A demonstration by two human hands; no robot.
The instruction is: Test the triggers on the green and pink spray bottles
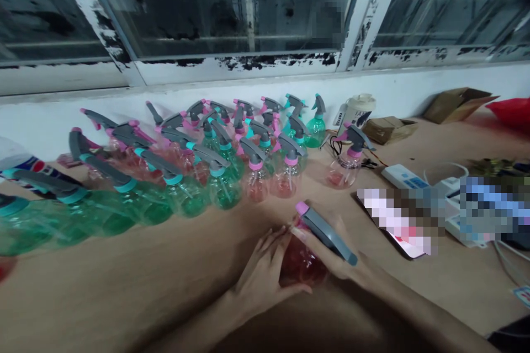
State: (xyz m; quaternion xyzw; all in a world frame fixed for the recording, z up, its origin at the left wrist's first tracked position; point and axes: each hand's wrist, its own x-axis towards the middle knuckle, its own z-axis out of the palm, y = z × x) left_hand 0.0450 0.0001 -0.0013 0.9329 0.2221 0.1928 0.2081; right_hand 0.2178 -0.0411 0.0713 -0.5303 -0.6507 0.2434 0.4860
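Note:
A pink spray bottle (304, 265) with a grey and pink trigger head stands on the table close to me, between my hands. My left hand (265, 270) wraps round the left side of its body, thumb along the near side. At the neck, just under the spray head, the fingers of my right hand (327, 248) are closed; the grey head partly hides them. Beyond my hands stand two clear pink spray bottles (284, 179) and a green spray bottle (224, 187). Another pink spray bottle (343, 168) stands apart to the right.
Several green spray bottles (149, 201) line the left, with more rows behind them against the wall. To the right lie a phone (397, 226), a white power strip (401, 176) and cables. A cup (360, 105) and cardboard boxes (455, 103) stand at the back below the window.

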